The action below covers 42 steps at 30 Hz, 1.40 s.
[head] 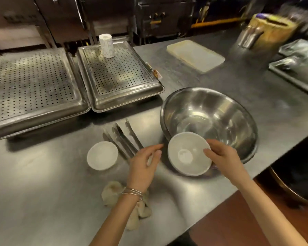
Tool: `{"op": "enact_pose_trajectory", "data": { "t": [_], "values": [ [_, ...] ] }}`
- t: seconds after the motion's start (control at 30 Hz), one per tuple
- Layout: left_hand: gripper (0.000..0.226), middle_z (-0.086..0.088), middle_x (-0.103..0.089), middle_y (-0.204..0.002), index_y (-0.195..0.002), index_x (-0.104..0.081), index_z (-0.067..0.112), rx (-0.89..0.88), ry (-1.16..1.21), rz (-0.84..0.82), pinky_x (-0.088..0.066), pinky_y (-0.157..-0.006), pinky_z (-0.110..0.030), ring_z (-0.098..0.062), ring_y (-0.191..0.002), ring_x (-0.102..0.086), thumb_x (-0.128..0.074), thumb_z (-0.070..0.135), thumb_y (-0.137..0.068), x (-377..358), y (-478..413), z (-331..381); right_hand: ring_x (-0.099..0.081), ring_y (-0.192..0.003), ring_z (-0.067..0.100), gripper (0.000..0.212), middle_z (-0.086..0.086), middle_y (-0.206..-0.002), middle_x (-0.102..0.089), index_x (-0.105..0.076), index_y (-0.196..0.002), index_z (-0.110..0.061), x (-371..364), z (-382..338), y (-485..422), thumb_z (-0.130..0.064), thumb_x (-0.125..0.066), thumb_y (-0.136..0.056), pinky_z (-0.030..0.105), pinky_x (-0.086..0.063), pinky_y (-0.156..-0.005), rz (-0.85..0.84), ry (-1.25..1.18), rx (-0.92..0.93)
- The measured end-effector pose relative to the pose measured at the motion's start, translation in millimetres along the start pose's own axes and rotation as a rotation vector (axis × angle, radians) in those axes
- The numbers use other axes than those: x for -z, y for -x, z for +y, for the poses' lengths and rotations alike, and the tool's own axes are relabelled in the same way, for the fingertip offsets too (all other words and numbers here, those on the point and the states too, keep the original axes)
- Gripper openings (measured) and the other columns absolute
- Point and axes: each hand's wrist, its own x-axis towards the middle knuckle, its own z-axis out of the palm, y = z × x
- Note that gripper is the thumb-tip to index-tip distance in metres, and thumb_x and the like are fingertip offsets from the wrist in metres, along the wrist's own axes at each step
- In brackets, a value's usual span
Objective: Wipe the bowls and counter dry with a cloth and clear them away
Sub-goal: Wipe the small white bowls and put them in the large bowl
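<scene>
My right hand (222, 157) pinches the right rim of the white ceramic bowl (187, 155), tilted at the near edge of the steel bowl (212, 118), my left hand (144, 166) open just beside it; I judge the ceramic rigid, light, breakable and slick, best gripped at opposite rims.

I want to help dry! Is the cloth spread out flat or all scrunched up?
Scrunched up. The cloth lies in a crumpled lump on the counter, partly behind the left forearm.

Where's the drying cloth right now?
Head view, lower centre: the cloth lies crumpled on the steel counter, partly hidden by the left forearm, just nearer the camera than the small white dish.
</scene>
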Motion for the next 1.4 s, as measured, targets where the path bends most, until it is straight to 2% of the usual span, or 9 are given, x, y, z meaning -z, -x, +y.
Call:
{"op": "enact_pose_trajectory", "data": {
  "t": [0.13,0.23,0.37,0.57,0.9,1.1,1.17,1.27,1.4],
  "values": [
    [0.049,0.006,-0.054,-0.13,-0.121,-0.058,0.024,-0.144,-0.397,-0.027,-0.026,-0.11,-0.027,-0.011,-0.129,-0.04,-0.036,0.051,-0.088,-63.5,-32.6,-6.6,-0.06,-0.058,0.003,0.024,0.017,-0.08,-0.068,-0.062,-0.109,-0.015,52.4,39.3,-49.5,-0.003,-0.053,-0.09,0.009,-0.043,-0.048,0.012,0.022,-0.061],
    [0.05,-0.002,-0.051,-0.136,-0.123,-0.057,0.017,-0.215,-0.619,-0.104,-0.012,-0.116,-0.033,-0.017,-0.137,-0.028,-0.035,0.048,-0.091,-105.8,-49.7,-24.0,-0.063,-0.068,0.017,0.027,0.018,-0.091,-0.067,-0.062,-0.113,-0.01,66.1,80.1,-97.0,-0.003,-0.052,-0.089,0.015,-0.049,-0.049,-0.022,0.06,-0.11],
    [0.044,-0.002,-0.059,-0.127,-0.117,-0.062,0.016,-0.201,-0.778,-0.126,-0.008,-0.117,-0.038,-0.02,-0.133,-0.036,-0.037,0.042,-0.091,-135.5,-56.9,-41.1,-0.06,-0.079,0.018,0.032,0.015,-0.108,-0.062,-0.058,-0.118,-0.004,58.8,127.2,-151.4,0.0,-0.052,-0.088,0.019,-0.054,-0.049,-0.111,0.063,-0.16],
    [0.036,-0.001,-0.065,-0.113,-0.107,-0.068,0.014,-0.206,-0.834,-0.062,-0.015,-0.116,-0.039,-0.021,-0.121,-0.048,-0.041,0.031,-0.089,-141.4,-56.1,-42.9,-0.062,-0.092,0.03,0.038,0.016,-0.115,-0.06,-0.056,-0.123,-0.006,45.4,165.1,-206.1,-0.001,-0.054,-0.086,0.035,-0.059,-0.056,-0.218,0.11,-0.214],
    [0.034,-0.002,-0.066,-0.104,-0.101,-0.068,0.015,-0.239,-0.823,-0.035,-0.019,-0.115,-0.041,-0.021,-0.116,-0.05,-0.039,0.026,-0.089,-143.7,-56.8,-42.7,-0.055,-0.092,0.024,0.043,0.018,-0.12,-0.057,-0.052,-0.129,-0.011,42.1,183.6,-236.4,-0.002,-0.057,-0.087,0.028,-0.057,-0.053,-0.273,0.119,-0.243],
    [0.034,0.0,-0.061,-0.118,-0.116,-0.061,0.015,-0.274,-0.751,-0.048,-0.026,-0.11,-0.034,-0.015,-0.122,-0.045,-0.041,0.025,-0.09,-113.6,-48.7,-38.8,-0.057,-0.108,0.034,0.051,0.016,-0.125,-0.057,-0.043,-0.136,-0.011,52.4,141.4,-219.0,-0.025,-0.059,-0.09,0.036,-0.043,-0.086,-0.265,0.51,0.049],
    [0.034,0.0,-0.06,-0.119,-0.117,-0.059,0.015,-0.214,-0.761,0.063,-0.03,-0.104,-0.03,-0.015,-0.12,-0.046,-0.042,0.024,-0.088,-84.7,-36.4,-41.3,-0.06,-0.105,0.028,0.045,0.012,-0.123,-0.06,-0.051,-0.13,-0.01,46.0,113.1,-198.7,-0.021,-0.062,-0.088,0.033,-0.045,-0.09,-0.207,0.374,0.157],
    [0.034,-0.005,-0.061,-0.115,-0.114,-0.058,0.012,-0.116,-0.834,0.174,-0.035,-0.096,-0.031,-0.018,-0.114,-0.048,-0.042,0.022,-0.086,-32.3,-9.0,-55.3,-0.063,-0.093,0.009,0.026,-0.004,-0.106,-0.066,-0.064,-0.113,-0.014,19.0,60.1,-151.6,-0.01,-0.063,-0.087,0.008,-0.044,-0.081,-0.302,0.05,0.2],
    [0.04,-0.012,-0.058,-0.12,-0.118,-0.054,0.009,0.122,-0.967,0.222,-0.044,-0.09,-0.038,-0.025,-0.112,-0.047,-0.041,0.028,-0.086,44.3,26.6,-88.3,-0.063,-0.087,-0.002,0.026,-0.008,-0.096,-0.069,-0.066,-0.096,-0.031,-54.5,17.5,-78.7,-0.007,-0.065,-0.085,0.008,-0.045,-0.08,-0.593,-0.103,0.263]
  ]
}}
